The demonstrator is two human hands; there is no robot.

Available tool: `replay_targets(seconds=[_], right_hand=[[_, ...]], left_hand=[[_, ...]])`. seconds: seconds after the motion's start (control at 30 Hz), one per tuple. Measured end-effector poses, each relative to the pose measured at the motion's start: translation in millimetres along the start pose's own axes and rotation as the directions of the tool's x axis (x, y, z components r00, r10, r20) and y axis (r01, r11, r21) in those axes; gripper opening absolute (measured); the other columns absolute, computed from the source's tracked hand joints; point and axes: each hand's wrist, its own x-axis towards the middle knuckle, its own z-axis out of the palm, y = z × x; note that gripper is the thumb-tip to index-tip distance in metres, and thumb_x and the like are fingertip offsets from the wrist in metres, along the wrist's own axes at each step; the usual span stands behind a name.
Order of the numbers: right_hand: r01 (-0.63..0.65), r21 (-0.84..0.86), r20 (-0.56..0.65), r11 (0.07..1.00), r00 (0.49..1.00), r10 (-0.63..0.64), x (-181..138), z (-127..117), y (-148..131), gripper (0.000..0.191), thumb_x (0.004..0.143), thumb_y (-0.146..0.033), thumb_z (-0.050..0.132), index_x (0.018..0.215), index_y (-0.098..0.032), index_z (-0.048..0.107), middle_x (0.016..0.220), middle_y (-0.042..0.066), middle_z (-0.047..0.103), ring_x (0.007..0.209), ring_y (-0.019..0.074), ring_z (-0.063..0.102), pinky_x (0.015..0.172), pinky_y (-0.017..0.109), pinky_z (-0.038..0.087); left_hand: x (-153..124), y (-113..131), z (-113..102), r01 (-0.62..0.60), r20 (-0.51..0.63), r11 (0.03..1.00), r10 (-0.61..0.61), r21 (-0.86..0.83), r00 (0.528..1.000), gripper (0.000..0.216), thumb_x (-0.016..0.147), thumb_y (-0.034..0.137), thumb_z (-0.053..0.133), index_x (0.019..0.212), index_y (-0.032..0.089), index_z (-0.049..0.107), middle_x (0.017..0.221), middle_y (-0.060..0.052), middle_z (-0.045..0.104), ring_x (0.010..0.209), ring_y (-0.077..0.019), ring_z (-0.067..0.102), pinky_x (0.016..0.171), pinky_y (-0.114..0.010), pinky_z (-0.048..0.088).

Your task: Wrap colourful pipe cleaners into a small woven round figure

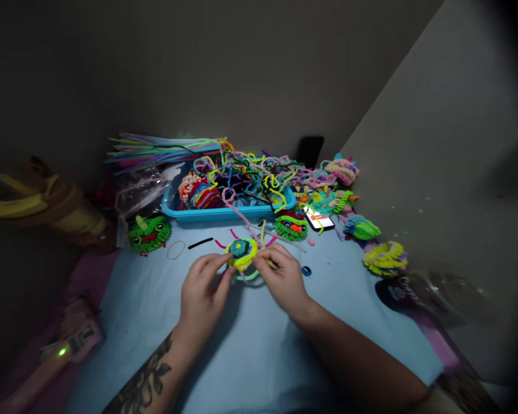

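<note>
A small round pipe-cleaner piece [242,252], yellow coils around a teal centre with pink and green ends sticking out, is held just above the light blue table top [242,351]. My left hand [204,294] pinches its left edge with fingers closed. My right hand [280,275] grips its right edge, fingers curled. Both forearms reach in from the bottom.
A blue tray [224,213] heaped with loose pipe cleaners stands behind. Finished fuzzy figures lie around: a green one [149,233] at left, several at right [385,257]. A phone [319,219], a rubber band [175,249], a black stick [200,243] and a pink glue gun [64,351] are near.
</note>
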Motion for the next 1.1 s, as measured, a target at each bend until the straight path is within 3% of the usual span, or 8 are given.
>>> replay_targets(seconds=[0.1, 0.23, 0.37, 0.5, 0.8, 0.97, 1.1], right_hand=[[-0.008, -0.012, -0.018, 1.0, 1.0, 0.008, 0.2, 0.5, -0.5, 0.016, 0.085, -0.022, 0.06, 0.07, -0.02, 0.063, 0.069, -0.001, 0.058, 0.069, 0.0136, 0.058, 0.065, 0.025, 0.045], [0.019, -0.028, -0.033, 0.999, 0.999, -0.02, -0.8, 0.7, 0.0, 0.015, 0.085, -0.021, 0.06, 0.071, -0.02, 0.062, 0.071, 0.0, 0.059, 0.068, 0.0136, 0.058, 0.064, 0.025, 0.046], [0.204, -0.095, 0.079, 0.974, 0.977, -0.197, -2.7, -0.6, 1.4, 0.012, 0.088, -0.021, 0.057, 0.077, -0.02, 0.063, 0.073, 0.001, 0.061, 0.071, 0.0143, 0.06, 0.065, 0.025, 0.046], [0.379, -0.18, 0.223, 0.908, 0.914, -0.338, -3.2, -1.3, 1.4, 0.013, 0.088, -0.02, 0.055, 0.08, -0.02, 0.064, 0.074, 0.003, 0.062, 0.07, 0.0154, 0.059, 0.065, 0.027, 0.046], [0.427, -0.188, 0.311, 0.885, 0.88, -0.359, -5.3, -1.4, 1.5, 0.015, 0.089, -0.024, 0.053, 0.08, -0.019, 0.064, 0.075, 0.003, 0.061, 0.068, 0.0154, 0.057, 0.064, 0.027, 0.045], [0.502, -0.222, 0.364, 0.836, 0.838, -0.407, -1.3, -5.1, 2.0, 0.016, 0.091, -0.023, 0.053, 0.081, -0.018, 0.064, 0.076, 0.004, 0.06, 0.072, 0.017, 0.054, 0.065, 0.029, 0.045], [0.596, -0.265, 0.341, 0.758, 0.793, -0.504, 0.6, -11.0, 1.3, 0.01, 0.089, -0.022, 0.055, 0.087, -0.02, 0.064, 0.089, 0.006, 0.058, 0.087, 0.0202, 0.052, 0.079, 0.036, 0.048]], left_hand=[[0.2, 0.1, 0.2, -0.041, -0.041, 0.996, 0.044, 0.08, 0.998, 0.025, 0.084, 0.021, 0.063, 0.11, 0.023, 0.063, 0.093, -0.004, 0.062, 0.085, -0.0166, 0.06, 0.075, -0.03, 0.051], [1.0, -2.2, 2.1, -0.093, 0.056, 0.988, 0.087, 0.125, 0.995, 0.037, 0.083, 0.025, 0.065, 0.119, 0.024, 0.056, 0.116, -0.01, 0.058, 0.109, -0.0243, 0.056, 0.093, -0.042, 0.047], [0.4, -5.3, 1.7, -0.08, 0.22, 0.997, 0.079, -0.005, 0.972, 0.042, 0.084, 0.026, 0.062, 0.122, 0.023, 0.045, 0.136, -0.014, 0.049, 0.128, -0.0263, 0.047, 0.103, -0.046, 0.042], [-1.8, -7.7, 0.4, -0.022, 0.341, 0.997, 0.046, -0.074, 0.939, 0.034, 0.084, 0.025, 0.061, 0.112, 0.022, 0.041, 0.139, -0.016, 0.048, 0.128, -0.0245, 0.048, 0.102, -0.044, 0.043], [2.7, -4.8, -2.8, -0.05, 0.446, 0.993, 0.093, -0.109, 0.89, 0.017, 0.088, 0.021, 0.053, 0.101, 0.021, 0.044, 0.134, -0.016, 0.05, 0.13, -0.0244, 0.046, 0.103, -0.042, 0.041], [4.4, -2.8, -5.6, 0.058, 0.497, 0.984, 0.035, -0.17, 0.867, 0.018, 0.086, 0.022, 0.055, 0.1, 0.022, 0.043, 0.138, -0.016, 0.046, 0.131, -0.0258, 0.044, 0.104, -0.043, 0.04], [6.5, -1.6, -8.1, 0.219, 0.531, 0.931, -0.034, -0.29, 0.847, 0.021, 0.088, 0.026, 0.055, 0.105, 0.022, 0.044, 0.127, -0.013, 0.054, 0.12, -0.0235, 0.052, 0.097, -0.039, 0.045]])
